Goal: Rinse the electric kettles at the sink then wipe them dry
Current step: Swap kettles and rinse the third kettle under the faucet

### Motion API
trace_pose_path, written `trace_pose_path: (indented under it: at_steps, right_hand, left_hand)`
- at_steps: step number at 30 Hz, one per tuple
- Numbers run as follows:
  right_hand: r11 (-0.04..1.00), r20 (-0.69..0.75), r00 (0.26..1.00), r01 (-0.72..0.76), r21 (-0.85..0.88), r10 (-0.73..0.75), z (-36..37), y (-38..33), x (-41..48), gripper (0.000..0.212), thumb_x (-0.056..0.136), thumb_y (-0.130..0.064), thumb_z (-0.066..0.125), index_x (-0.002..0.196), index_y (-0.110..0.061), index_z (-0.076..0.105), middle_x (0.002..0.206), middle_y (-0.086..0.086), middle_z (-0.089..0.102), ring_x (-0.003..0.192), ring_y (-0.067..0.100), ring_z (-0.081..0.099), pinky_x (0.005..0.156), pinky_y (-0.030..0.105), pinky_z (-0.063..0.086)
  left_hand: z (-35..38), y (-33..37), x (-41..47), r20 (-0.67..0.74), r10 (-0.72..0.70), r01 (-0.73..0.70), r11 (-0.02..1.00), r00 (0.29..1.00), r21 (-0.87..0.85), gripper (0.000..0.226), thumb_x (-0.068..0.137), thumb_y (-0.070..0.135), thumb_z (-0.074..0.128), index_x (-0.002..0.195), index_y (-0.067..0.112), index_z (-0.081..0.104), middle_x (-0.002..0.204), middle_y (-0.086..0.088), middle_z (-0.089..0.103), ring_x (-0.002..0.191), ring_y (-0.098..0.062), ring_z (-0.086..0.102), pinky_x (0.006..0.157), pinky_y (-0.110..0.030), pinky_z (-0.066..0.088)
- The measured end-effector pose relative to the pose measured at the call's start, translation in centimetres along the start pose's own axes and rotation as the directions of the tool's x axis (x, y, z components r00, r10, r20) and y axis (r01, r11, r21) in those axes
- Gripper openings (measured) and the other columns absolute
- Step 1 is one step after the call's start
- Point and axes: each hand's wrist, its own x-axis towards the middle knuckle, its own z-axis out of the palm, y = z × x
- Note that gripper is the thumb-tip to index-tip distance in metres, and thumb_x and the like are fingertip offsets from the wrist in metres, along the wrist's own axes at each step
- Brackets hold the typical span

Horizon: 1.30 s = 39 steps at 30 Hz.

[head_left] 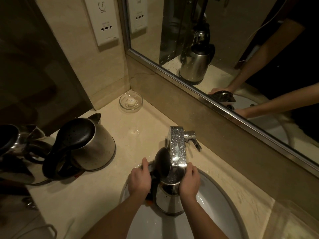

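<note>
A steel electric kettle (170, 202) stands in the white sink (222, 209), right under the flat chrome faucet spout (177, 149). Its black lid (163, 163) is swung up and open. My left hand (139, 181) grips the kettle's black handle on the left. My right hand (189, 181) wraps round the kettle's upper body on the right. A second steel kettle (89, 145) with a wet black lid stands on the counter to the left. A third kettle (12, 140) is partly in view at the far left edge.
A glass dish (131, 101) sits in the back corner of the beige counter (138, 128). The faucet lever (195, 140) points right. A mirror (224, 49) runs along the back wall and reflects another kettle. A wall socket panel (103, 21) is above the counter.
</note>
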Motion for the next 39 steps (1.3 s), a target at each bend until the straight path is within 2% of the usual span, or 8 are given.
trace_pose_path:
  at_steps: [4, 7, 13, 16, 28, 31, 35, 39]
  right_hand:
    - [1.0, 0.001, 1.0, -0.002, -0.005, 0.002, 0.09, 0.1, 0.04, 0.037, 0.102, -0.043, 0.038, 0.095, -0.018, 0.065, 0.087, -0.001, 0.063, 0.088, 0.02, 0.06, 0.084, 0.045, 0.047]
    - [1.0, 0.006, 1.0, -0.001, 0.003, 0.001, 0.05, 0.02, -0.01, 0.035, 0.103, -0.042, 0.038, 0.094, -0.02, 0.064, 0.087, -0.001, 0.064, 0.088, 0.02, 0.06, 0.083, 0.043, 0.047]
    - [1.0, 0.006, 1.0, 0.003, 0.002, -0.003, 0.04, 0.03, 0.04, 0.036, 0.102, -0.042, 0.039, 0.094, -0.018, 0.064, 0.086, 0.0, 0.063, 0.088, 0.021, 0.06, 0.081, 0.042, 0.046]
    - [1.0, 0.014, 1.0, 0.004, 0.009, -0.004, -0.05, -0.05, -0.07, 0.035, 0.102, -0.042, 0.039, 0.093, -0.02, 0.064, 0.085, 0.0, 0.063, 0.087, 0.021, 0.06, 0.082, 0.043, 0.047]
    - [1.0, 0.017, 1.0, 0.01, 0.005, -0.01, -0.12, -0.28, -0.16, 0.034, 0.103, -0.041, 0.039, 0.089, -0.02, 0.062, 0.083, -0.001, 0.061, 0.085, 0.02, 0.058, 0.077, 0.039, 0.043]
    - [1.0, 0.022, 1.0, 0.005, 0.016, -0.006, -0.15, -0.42, -0.22, 0.035, 0.103, -0.04, 0.038, 0.093, -0.017, 0.063, 0.082, -0.002, 0.06, 0.083, 0.018, 0.057, 0.075, 0.037, 0.042]
    - [1.0, 0.022, 1.0, 0.011, 0.011, -0.011, -0.19, -0.35, -0.17, 0.035, 0.103, -0.04, 0.038, 0.093, -0.017, 0.063, 0.082, -0.002, 0.06, 0.081, 0.017, 0.057, 0.072, 0.035, 0.041]
    - [1.0, 0.02, 1.0, -0.006, 0.007, 0.006, -0.07, -0.32, -0.14, 0.035, 0.104, -0.04, 0.037, 0.097, -0.018, 0.063, 0.086, -0.001, 0.062, 0.087, 0.018, 0.058, 0.078, 0.038, 0.043]
  left_hand:
    - [-0.28, -0.14, 0.22, 0.04, 0.06, -0.064, 0.993, 0.997, 0.096, 0.058, 0.1, 0.053, 0.028, 0.082, 0.007, 0.057, 0.073, -0.009, 0.058, 0.076, -0.029, 0.065, 0.066, -0.036, 0.048]
    - [-0.57, -0.27, 0.5, 0.053, 0.062, -0.069, 0.989, 0.997, 0.132, 0.057, 0.1, 0.056, 0.024, 0.077, 0.011, 0.049, 0.079, -0.01, 0.053, 0.095, -0.04, 0.065, 0.077, -0.04, 0.048]
    - [-0.15, -0.11, 0.16, 0.033, 0.067, -0.07, 0.993, 0.997, 0.093, 0.055, 0.101, 0.052, 0.028, 0.088, 0.009, 0.06, 0.076, -0.007, 0.061, 0.075, -0.024, 0.063, 0.067, -0.036, 0.049]
    - [0.0, -0.1, 0.02, 0.02, 0.002, -0.002, 1.0, 1.0, -0.007, 0.058, 0.098, 0.057, 0.031, 0.07, 0.014, 0.058, 0.067, -0.005, 0.058, 0.065, -0.018, 0.059, 0.063, -0.033, 0.049]
    - [0.01, -0.01, 0.03, 0.001, 0.02, -0.02, 1.0, 1.0, 0.001, 0.059, 0.1, 0.054, 0.031, 0.073, 0.01, 0.061, 0.069, -0.006, 0.059, 0.064, -0.015, 0.056, 0.062, -0.032, 0.043]
    - [0.0, -0.2, 0.29, 0.015, 0.031, -0.031, 0.999, 0.999, 0.02, 0.062, 0.1, 0.055, 0.031, 0.076, 0.008, 0.063, 0.075, -0.012, 0.063, 0.069, -0.022, 0.06, 0.068, -0.037, 0.05]
    - [-0.2, -0.26, 0.78, 0.016, 0.063, -0.065, 0.991, 0.998, 0.114, 0.073, 0.1, 0.055, 0.028, 0.1, -0.007, 0.067, 0.099, -0.026, 0.068, 0.096, -0.042, 0.064, 0.08, -0.044, 0.05]
    - [-0.36, -0.15, 0.78, 0.019, 0.065, -0.067, 0.987, 0.998, 0.144, 0.064, 0.1, 0.054, 0.027, 0.085, 0.001, 0.059, 0.102, -0.026, 0.068, 0.098, -0.041, 0.064, 0.083, -0.044, 0.05]
